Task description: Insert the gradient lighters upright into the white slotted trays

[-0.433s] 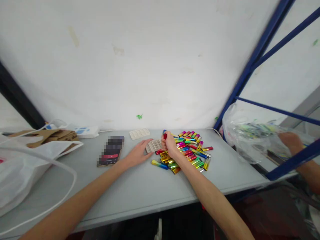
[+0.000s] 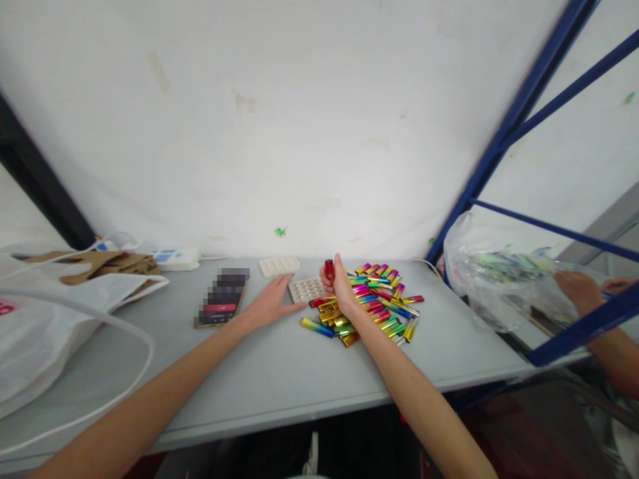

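Note:
My right hand (image 2: 340, 286) is closed round a small red tube (image 2: 329, 269), held upright above the near end of a beige moulded tray (image 2: 305, 289). Flat on the grey table (image 2: 279, 372), my left hand (image 2: 271, 301) has its fingers spread against the tray's left edge. Just right of my right hand lies a heap of several shiny rainbow-coloured tubes (image 2: 379, 303). A second beige tray (image 2: 279, 265) sits further back near the wall.
A phone (image 2: 222, 307) lies left of my left hand. White bags (image 2: 54, 332), brown cardboard (image 2: 107, 263) and a power strip (image 2: 170, 257) fill the left side. A blue rack frame (image 2: 504, 143) stands right; behind it another person's hand (image 2: 576, 287) touches a clear plastic bag (image 2: 492, 279).
My right hand has turned the red tube more upright over the tray. My left hand has shifted slightly left along the tray. The view has moved a little.

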### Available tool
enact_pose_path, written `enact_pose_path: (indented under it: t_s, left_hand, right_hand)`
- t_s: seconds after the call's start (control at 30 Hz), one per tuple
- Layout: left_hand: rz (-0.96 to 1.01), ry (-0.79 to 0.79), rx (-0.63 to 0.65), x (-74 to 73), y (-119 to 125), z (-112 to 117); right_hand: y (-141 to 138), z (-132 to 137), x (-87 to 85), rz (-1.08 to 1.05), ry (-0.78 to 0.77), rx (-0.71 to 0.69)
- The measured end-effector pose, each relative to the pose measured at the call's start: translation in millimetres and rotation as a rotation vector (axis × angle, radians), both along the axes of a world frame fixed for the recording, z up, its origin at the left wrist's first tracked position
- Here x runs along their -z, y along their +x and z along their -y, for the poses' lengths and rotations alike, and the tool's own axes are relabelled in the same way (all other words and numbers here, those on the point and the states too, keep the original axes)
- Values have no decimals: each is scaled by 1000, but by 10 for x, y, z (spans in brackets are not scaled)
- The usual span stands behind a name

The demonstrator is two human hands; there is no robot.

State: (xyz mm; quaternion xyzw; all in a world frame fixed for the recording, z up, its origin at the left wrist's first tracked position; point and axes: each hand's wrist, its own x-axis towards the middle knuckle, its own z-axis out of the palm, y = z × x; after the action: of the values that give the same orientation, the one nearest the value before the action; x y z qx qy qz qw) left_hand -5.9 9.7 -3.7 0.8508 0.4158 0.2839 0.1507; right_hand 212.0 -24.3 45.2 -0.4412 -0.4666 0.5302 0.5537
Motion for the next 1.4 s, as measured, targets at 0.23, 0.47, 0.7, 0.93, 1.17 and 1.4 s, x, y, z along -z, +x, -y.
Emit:
enact_pose_path:
  t_s: [0.23,0.47,0.7,0.93,1.17,1.4]
  left_hand:
    - [15,18,-46,70,8,-63]
    - [104,-5,-67,84,32,-76]
    - [131,16,-64,105,40,-105]
    - [126,-3,-59,70,50,-72]
    - [165,-7,-12,42,54,-54]
    - [172,-14,-17,44,52,-57]
  right_hand:
    - [-32,24,14,217,271,65]
    - [-155,60,-6,668,498,243]
    - [-277,-43,101,698,409,136]
    - [-258,-64,125,806,378,116]
    - [-327,-53,87,1023,442,46]
    - [-358,-142,59,1140,446,81]
